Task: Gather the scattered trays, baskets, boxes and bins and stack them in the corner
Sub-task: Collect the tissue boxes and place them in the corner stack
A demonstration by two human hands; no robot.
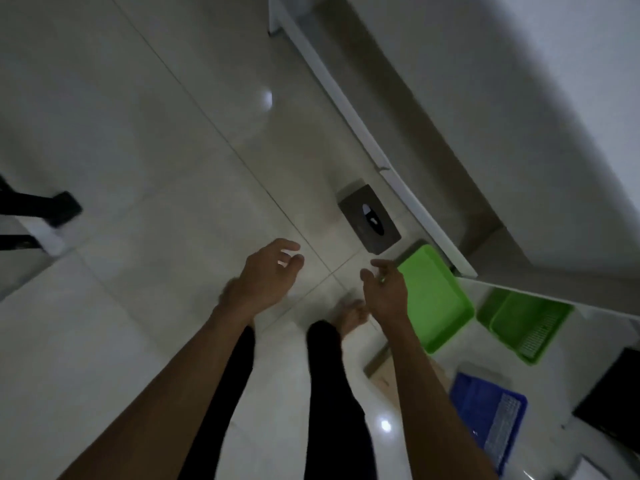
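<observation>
At the edge of the floor (156, 150), under the wall (554, 116), green tray (438, 303) lay just beside my right hand (384, 291); left hand (266, 273) hung near, both loose-fingered, holding nothing. Judged tray light, stiff, slick plastic: best taken by its 2 long rims.

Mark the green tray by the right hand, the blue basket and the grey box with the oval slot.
green tray (433, 299): head view, on its flat inner floor.
blue basket (481, 400): head view, on its slotted bottom.
grey box (354, 204): head view, on its top face beside the oval slot.
</observation>
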